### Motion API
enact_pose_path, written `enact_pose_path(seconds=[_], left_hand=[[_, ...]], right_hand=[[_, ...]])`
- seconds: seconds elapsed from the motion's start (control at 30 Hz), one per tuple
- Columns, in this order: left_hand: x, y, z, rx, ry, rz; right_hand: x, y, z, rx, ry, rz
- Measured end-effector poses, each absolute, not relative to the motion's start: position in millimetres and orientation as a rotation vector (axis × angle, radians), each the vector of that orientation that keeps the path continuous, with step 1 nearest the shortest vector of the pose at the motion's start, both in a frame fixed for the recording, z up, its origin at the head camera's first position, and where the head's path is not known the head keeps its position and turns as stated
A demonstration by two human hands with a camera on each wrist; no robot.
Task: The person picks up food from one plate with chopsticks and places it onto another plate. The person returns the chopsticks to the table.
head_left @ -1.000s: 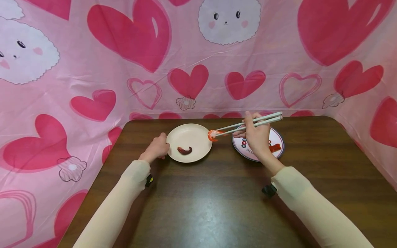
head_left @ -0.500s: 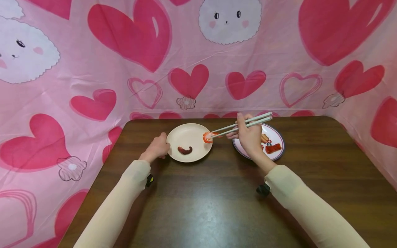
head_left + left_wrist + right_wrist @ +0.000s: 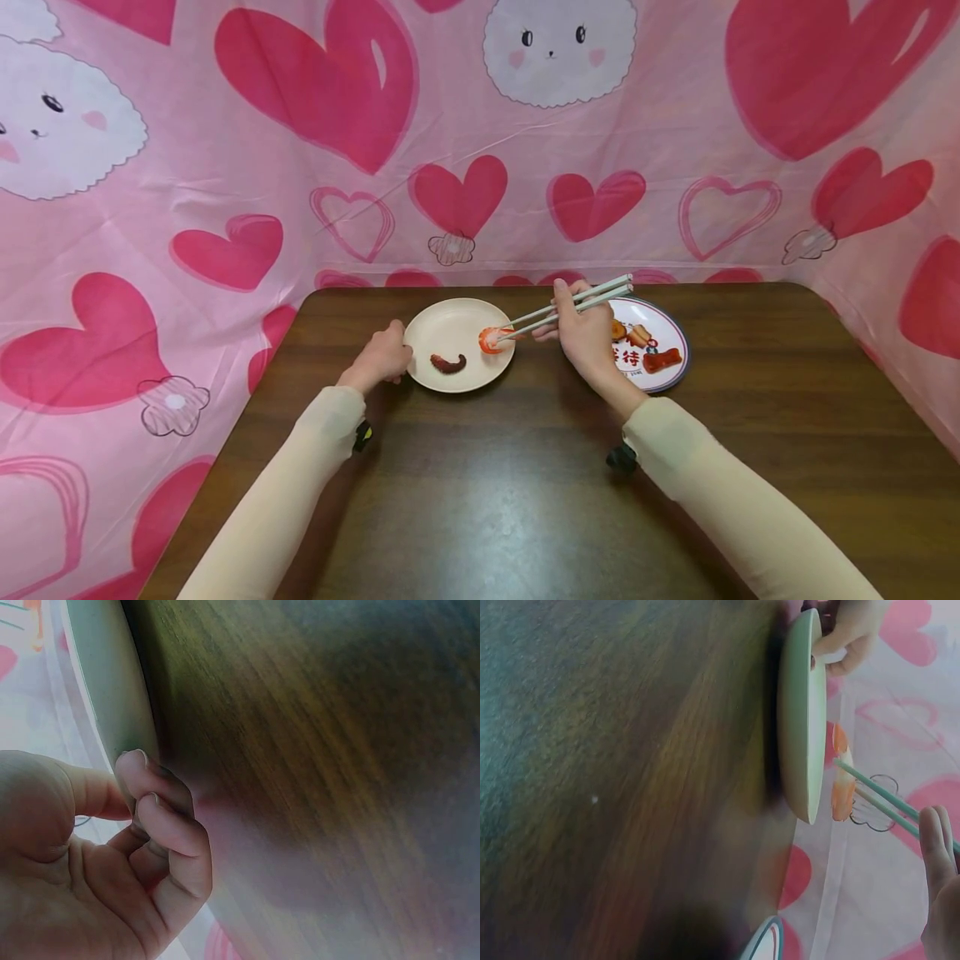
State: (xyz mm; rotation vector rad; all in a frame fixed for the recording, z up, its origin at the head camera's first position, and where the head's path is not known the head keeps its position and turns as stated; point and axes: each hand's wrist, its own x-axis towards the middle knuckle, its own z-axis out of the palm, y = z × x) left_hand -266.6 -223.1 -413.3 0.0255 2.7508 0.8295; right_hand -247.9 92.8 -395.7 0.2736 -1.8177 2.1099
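Observation:
My right hand (image 3: 583,333) grips a pair of pale green chopsticks (image 3: 570,307). Their tips pinch an orange-and-white shrimp (image 3: 492,340), which the right wrist view shows raised above the rim of the cream plate (image 3: 450,321). On that plate lies a dark red-brown curled piece (image 3: 447,364), like an octopus tentacle. My left hand (image 3: 382,354) pinches the plate's left rim. In the left wrist view its thumb and curled fingers (image 3: 176,832) meet at the plate's edge (image 3: 112,682).
Right of the cream plate stands a white plate with a blue rim (image 3: 667,321), partly hidden by my right hand. It bears a red-brown strip (image 3: 662,360), a layered pale-brown piece (image 3: 639,336) and a golden-brown piece (image 3: 618,331). A pink heart-patterned cloth (image 3: 517,133) hangs behind the brown wooden table (image 3: 480,483).
My right hand has moved left with the chopsticks, carrying the shrimp from the cream plate's right rim to over its inside. More of the blue-rimmed plate shows. My left hand has stayed put.

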Motion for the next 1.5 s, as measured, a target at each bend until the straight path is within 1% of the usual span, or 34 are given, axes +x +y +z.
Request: enact_pose_path(seconds=[0.93, 1.5], left_hand=[[-267, -225, -416, 0.036, 2.757, 0.811], [-267, -225, -416, 0.041, 2.755, 0.825]], right_hand=[[-265, 72, -399, 0.277, -2.011, 2.011], [-264, 68, -403, 0.251, -2.069, 2.002]])
